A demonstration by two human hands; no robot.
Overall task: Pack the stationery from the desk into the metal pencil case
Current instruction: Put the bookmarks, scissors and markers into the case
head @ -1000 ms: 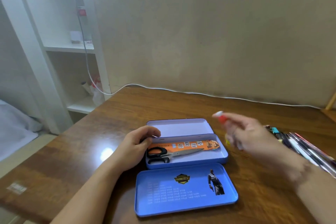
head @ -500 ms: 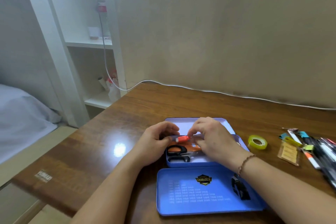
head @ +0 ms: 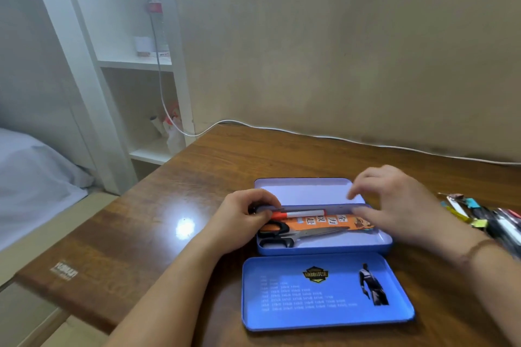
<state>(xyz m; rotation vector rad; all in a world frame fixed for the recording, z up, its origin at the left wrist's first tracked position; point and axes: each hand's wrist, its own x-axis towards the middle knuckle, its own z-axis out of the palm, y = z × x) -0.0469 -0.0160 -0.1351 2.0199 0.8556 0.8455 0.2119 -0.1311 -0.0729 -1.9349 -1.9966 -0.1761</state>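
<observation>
Currently the pencil case [head: 324,245] sat open mid-desk [head: 169,234], lid [head: 327,293] flat just in front of it. Inside: scissors [head: 298,234], an orange ruler [head: 332,221], a red-capped marker [head: 298,215] along the back wall. Left hand [head: 245,217] gripped the case's left end, fingers curled over the rim. Right hand [head: 394,203] hovered over the right end, fingers loose, holding nothing.

Remaining pens [head: 493,220] lay heaped at the right edge, well apart from the case. Judgement: light, stiff, smooth barrels, likely to roll; pinch mid-barrel. The tin looked thin and slidey, so bracing it made sense. A white cable [head: 338,138] ran along the wall, out of the way.
</observation>
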